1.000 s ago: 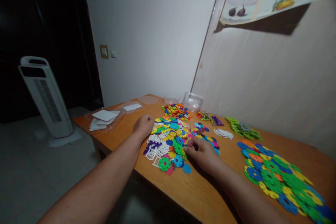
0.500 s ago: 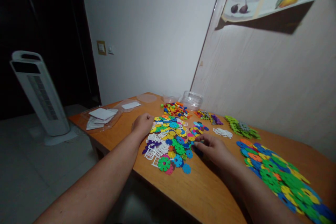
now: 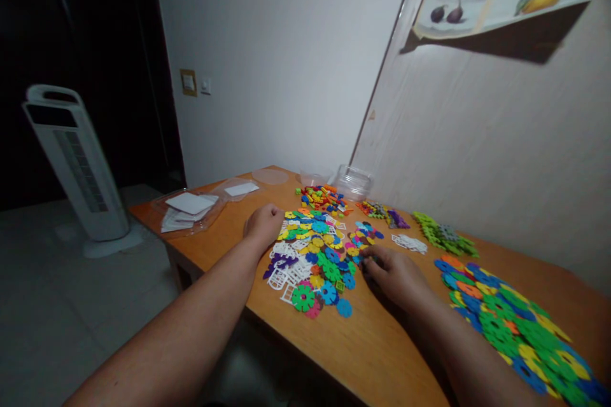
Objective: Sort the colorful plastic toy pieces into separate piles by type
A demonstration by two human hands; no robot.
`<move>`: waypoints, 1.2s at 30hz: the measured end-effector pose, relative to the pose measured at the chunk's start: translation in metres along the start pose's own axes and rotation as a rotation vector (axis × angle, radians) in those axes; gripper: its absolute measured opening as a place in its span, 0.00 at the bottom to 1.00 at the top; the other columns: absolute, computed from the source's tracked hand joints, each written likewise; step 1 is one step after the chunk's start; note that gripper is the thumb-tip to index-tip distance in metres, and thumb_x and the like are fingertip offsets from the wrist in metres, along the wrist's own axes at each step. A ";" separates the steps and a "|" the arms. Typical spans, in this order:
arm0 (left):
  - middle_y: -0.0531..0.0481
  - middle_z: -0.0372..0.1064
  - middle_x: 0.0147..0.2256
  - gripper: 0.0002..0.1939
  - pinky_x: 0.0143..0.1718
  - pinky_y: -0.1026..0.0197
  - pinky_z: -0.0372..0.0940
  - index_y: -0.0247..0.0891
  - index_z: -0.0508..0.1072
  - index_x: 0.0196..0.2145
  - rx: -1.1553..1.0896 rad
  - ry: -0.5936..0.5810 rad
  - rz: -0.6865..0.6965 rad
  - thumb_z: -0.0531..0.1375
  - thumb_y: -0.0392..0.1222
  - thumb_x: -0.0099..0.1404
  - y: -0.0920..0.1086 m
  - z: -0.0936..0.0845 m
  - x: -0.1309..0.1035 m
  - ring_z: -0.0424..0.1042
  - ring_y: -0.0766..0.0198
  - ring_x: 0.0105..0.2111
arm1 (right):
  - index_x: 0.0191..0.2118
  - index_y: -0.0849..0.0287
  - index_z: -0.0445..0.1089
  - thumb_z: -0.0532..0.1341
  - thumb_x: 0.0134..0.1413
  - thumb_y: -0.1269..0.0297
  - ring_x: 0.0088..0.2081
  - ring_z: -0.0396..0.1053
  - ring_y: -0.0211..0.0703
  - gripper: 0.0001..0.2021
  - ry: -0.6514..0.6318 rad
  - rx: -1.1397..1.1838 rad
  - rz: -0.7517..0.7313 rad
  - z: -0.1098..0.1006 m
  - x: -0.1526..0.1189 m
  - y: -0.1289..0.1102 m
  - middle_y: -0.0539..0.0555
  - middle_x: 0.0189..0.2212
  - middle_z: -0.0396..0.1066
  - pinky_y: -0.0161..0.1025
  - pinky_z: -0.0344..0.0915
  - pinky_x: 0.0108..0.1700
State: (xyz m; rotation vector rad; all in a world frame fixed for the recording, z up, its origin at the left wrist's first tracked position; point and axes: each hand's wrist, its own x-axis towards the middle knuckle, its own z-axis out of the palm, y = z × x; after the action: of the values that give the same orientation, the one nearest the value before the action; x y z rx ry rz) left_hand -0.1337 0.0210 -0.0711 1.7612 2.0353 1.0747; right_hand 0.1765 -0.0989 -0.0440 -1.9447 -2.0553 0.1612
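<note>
A mixed pile of colourful notched discs and white lattice pieces lies between my hands. My left hand rests at the pile's left edge, its fingers curled; whatever they hold, if anything, is hidden. At the pile's right side is my right hand, with its fingers bent down beside small discs and something dark at the fingertips that I cannot make out. Purple pieces lie among the white ones. Farther right, a large spread of bigger discs covers part of the table.
Behind the pile are small coloured pieces, a clear container and green pieces. White cards lie at the left on the wooden table. A tower fan stands on the floor.
The whole view has shifted slightly, moving the scene to the right. My right hand has drawn back a little from the pile's right edge; my left hand stays at the left edge.
</note>
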 end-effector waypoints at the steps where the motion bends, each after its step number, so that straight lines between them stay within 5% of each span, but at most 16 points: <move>1: 0.52 0.76 0.32 0.13 0.27 0.62 0.50 0.44 0.76 0.31 0.002 0.003 -0.004 0.55 0.51 0.63 0.000 0.000 0.000 0.69 0.62 0.30 | 0.51 0.46 0.74 0.55 0.60 0.56 0.46 0.74 0.50 0.17 -0.003 0.003 -0.043 0.002 -0.001 -0.003 0.52 0.45 0.78 0.40 0.63 0.41; 7: 0.52 0.76 0.33 0.13 0.27 0.62 0.51 0.43 0.76 0.31 0.003 -0.008 -0.016 0.55 0.51 0.63 0.000 0.000 0.000 0.69 0.62 0.30 | 0.55 0.41 0.72 0.53 0.63 0.56 0.50 0.73 0.51 0.19 -0.046 -0.040 -0.162 0.014 0.002 -0.021 0.50 0.52 0.76 0.42 0.63 0.46; 14: 0.52 0.76 0.32 0.13 0.27 0.62 0.51 0.43 0.75 0.31 0.001 -0.005 -0.012 0.55 0.51 0.63 0.000 0.000 -0.001 0.69 0.62 0.30 | 0.41 0.54 0.72 0.56 0.59 0.60 0.39 0.73 0.46 0.10 0.007 0.045 -0.121 0.017 0.005 -0.016 0.54 0.38 0.77 0.38 0.60 0.37; 20: 0.52 0.76 0.33 0.13 0.28 0.62 0.52 0.44 0.75 0.31 0.017 -0.006 -0.010 0.55 0.51 0.64 0.000 0.000 -0.003 0.70 0.61 0.31 | 0.33 0.55 0.66 0.57 0.53 0.61 0.29 0.68 0.41 0.05 0.016 0.410 -0.067 0.011 0.014 -0.011 0.50 0.26 0.70 0.35 0.59 0.29; 27: 0.52 0.76 0.33 0.12 0.29 0.61 0.52 0.44 0.74 0.30 0.027 -0.011 -0.024 0.54 0.49 0.64 0.005 -0.002 -0.006 0.70 0.61 0.31 | 0.28 0.57 0.67 0.62 0.44 0.68 0.21 0.63 0.34 0.03 -0.042 0.717 0.075 0.002 0.074 -0.014 0.46 0.19 0.67 0.30 0.56 0.22; 36: 0.52 0.77 0.33 0.12 0.29 0.61 0.51 0.44 0.74 0.31 0.031 -0.002 -0.044 0.54 0.49 0.64 0.010 -0.005 -0.012 0.71 0.61 0.31 | 0.20 0.57 0.59 0.61 0.43 0.73 0.17 0.60 0.33 0.10 -0.031 0.792 0.151 0.027 0.163 -0.042 0.46 0.13 0.62 0.30 0.58 0.20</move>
State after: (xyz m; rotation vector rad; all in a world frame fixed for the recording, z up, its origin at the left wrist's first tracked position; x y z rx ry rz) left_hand -0.1263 0.0084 -0.0640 1.7225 2.0911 1.0333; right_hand 0.1229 0.0632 -0.0343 -1.5689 -1.5017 0.8892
